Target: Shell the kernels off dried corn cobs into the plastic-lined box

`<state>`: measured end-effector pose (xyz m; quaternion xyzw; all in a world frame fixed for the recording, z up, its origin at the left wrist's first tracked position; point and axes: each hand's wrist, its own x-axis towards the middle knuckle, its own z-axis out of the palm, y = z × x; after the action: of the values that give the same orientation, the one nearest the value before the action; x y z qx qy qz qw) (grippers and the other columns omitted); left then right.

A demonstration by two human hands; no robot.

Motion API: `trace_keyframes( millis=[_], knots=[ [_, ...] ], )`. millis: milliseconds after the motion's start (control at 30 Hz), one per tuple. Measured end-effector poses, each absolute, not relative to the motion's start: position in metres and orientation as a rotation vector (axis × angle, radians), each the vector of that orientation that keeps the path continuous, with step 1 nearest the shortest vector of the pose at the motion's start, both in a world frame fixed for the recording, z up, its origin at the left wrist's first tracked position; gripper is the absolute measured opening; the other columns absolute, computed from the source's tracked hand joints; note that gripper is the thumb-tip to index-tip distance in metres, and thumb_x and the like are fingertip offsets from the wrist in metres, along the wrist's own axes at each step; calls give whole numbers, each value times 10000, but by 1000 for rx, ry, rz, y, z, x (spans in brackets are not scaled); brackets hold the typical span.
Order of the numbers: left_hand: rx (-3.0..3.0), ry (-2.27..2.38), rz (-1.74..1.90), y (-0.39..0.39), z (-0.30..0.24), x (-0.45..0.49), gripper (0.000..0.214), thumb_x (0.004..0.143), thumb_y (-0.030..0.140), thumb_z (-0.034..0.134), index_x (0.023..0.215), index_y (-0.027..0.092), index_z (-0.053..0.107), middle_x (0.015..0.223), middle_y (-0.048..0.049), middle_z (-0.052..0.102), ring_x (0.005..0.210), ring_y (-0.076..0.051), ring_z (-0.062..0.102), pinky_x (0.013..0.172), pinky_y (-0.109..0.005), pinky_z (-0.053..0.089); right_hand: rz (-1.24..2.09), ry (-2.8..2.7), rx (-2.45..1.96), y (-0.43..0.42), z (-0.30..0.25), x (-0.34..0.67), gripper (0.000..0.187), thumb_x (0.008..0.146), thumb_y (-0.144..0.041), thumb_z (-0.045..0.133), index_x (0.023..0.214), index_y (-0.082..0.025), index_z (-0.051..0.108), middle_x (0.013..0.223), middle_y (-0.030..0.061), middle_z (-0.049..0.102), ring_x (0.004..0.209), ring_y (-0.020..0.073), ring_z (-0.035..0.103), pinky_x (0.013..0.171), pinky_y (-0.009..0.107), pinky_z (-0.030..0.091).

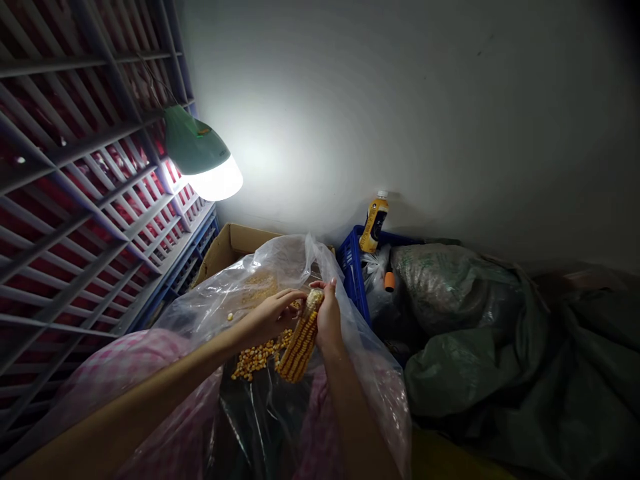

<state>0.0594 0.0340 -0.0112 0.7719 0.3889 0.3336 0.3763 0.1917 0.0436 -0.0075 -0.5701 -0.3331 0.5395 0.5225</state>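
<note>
A dried corn cob (301, 345) with yellow-orange kernels slants across the middle of the view, its pale bare end uppermost. My right hand (329, 319) is closed around the upper right side of the cob. Against the cob's upper left side, my left hand (278, 311) has its fingers bent, the tips partly hidden. Loose corn kernels (254, 361) lie heaped beneath on a clear plastic sheet (200, 313), which spreads over my lap. A smaller scatter of kernels shows farther back, behind my left hand.
A cardboard box (245, 238) stands behind the plastic. On the left rises a slatted crate wall with a lit lamp (205, 157) hanging from it. To the right are a blue basket (353, 273), a yellow drink bottle (374, 222), a stuffed sack (450, 287) and dark green cloth (465, 373).
</note>
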Motion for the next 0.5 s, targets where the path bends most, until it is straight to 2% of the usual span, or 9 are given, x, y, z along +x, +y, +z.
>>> trace_keyframes(
  millis=[67, 167, 267, 333, 367, 500],
  knots=[
    [1996, 990, 828, 30, -10, 61, 515, 742, 29, 395, 1231, 146, 506, 1214, -138, 567, 1008, -181, 602, 833, -280, 510, 1331, -757, -1354, 44, -6, 193, 603, 780, -751, 311, 808, -199, 552, 524, -21, 544, 469, 136, 531, 436, 242, 395],
    [2033, 1156, 749, 20, -10, 67, 568, 757, 60, 409, 1324, 94, 403, 1329, -201, 485, 1175, -256, 522, 960, -385, 446, 1405, -713, -1296, 46, -3, 195, 560, 795, -725, 327, 803, -204, 535, 523, -23, 549, 472, 137, 540, 436, 239, 395],
    [1916, 1360, 558, 10, -13, 72, 558, 772, 103, 427, 1325, 44, 389, 1201, -240, 580, 1087, -315, 583, 910, -454, 463, 1470, -657, -1185, 47, 2, 196, 514, 813, -698, 337, 809, -215, 511, 475, -45, 514, 437, 127, 525, 416, 222, 374],
    [1780, 1271, 431, 7, -14, 73, 514, 757, 116, 452, 1268, 65, 454, 1066, -193, 653, 975, -297, 634, 846, -416, 497, 1450, -660, -1147, 48, 5, 198, 496, 805, -693, 370, 805, -215, 502, 455, -58, 494, 409, 117, 506, 402, 210, 359],
    [1700, 1168, 401, 6, -15, 74, 509, 743, 125, 479, 1251, 89, 472, 1063, -165, 657, 963, -278, 636, 835, -385, 503, 1431, -676, -1149, 49, 5, 198, 497, 795, -696, 389, 799, -212, 503, 452, -61, 490, 396, 112, 496, 396, 207, 353],
    [1394, 920, 547, 9, -27, 81, 656, 661, 192, 634, 1287, 168, 440, 1306, -97, 521, 1107, -245, 545, 889, -314, 471, 1416, -717, -1189, 50, 1, 197, 524, 763, -713, 422, 762, -197, 513, 485, -53, 504, 388, 100, 473, 403, 209, 364]
  ],
)
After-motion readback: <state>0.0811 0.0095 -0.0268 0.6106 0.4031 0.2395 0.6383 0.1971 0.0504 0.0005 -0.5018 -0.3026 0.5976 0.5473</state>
